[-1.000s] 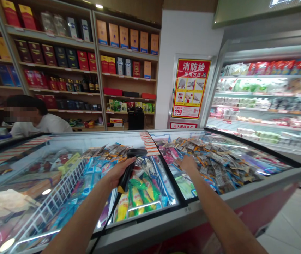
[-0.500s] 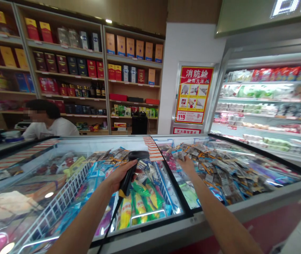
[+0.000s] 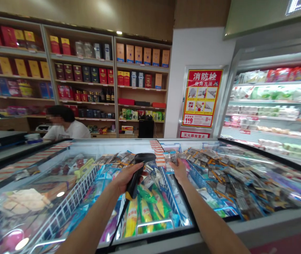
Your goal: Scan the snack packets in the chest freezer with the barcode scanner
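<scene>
My left hand is wrapped round the grip of a black and yellow barcode scanner, its cord trailing down toward me. The scanner's head points right, over the chest freezer. Just right of it, my right hand pinches a small grey-and-blue snack packet, held up near the bar between the freezer's two halves. A heap of similar dark packets spreads across the right half of the freezer. Below the scanner, yellow and green wrapped ice treats show in a white wire basket.
The freezer's front rim runs along my side. More packets lie at the left half's back. Beyond are a person in a white shirt, shelves of boxes, a red poster and a lit refrigerated display.
My right hand has moved left from the packet heap, bringing the snack packet close to the scanner's head. The view has turned slightly left; my left hand keeps its hold on the scanner.
</scene>
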`<state>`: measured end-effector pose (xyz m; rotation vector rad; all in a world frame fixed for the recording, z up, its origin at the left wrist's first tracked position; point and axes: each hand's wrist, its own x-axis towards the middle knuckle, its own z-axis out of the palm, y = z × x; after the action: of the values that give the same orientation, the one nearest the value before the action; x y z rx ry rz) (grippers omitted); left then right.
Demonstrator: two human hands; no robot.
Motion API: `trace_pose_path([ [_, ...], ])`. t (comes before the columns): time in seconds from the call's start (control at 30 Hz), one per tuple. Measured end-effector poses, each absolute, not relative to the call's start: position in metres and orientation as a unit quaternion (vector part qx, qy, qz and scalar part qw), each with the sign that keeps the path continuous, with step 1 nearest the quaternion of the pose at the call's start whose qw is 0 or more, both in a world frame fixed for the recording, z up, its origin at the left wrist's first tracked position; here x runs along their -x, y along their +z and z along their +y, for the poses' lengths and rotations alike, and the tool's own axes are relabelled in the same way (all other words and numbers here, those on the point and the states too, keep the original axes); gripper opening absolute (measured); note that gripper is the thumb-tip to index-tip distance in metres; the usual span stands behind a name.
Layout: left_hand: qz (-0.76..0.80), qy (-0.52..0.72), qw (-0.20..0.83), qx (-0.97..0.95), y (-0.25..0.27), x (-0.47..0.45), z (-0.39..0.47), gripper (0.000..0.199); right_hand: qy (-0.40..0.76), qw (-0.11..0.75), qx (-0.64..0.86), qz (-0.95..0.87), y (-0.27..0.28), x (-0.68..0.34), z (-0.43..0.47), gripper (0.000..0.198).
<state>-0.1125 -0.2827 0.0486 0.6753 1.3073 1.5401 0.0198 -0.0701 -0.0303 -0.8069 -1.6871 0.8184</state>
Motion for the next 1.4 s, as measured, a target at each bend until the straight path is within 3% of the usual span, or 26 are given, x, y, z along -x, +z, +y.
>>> trace_pose_path([
  [0.4,0.501,0.626,0.518,-0.298,0.052,0.108,-0.285,0.024,0.299,0.533,0.363,-0.703,-0.028,-0.022,-0.075,0.024],
  [1.4,0.461,0.599,0.563,-0.335,0.059,0.095,-0.283,0.022,0.264,0.563,0.385,-0.681,-0.027,-0.025,-0.076,0.028],
])
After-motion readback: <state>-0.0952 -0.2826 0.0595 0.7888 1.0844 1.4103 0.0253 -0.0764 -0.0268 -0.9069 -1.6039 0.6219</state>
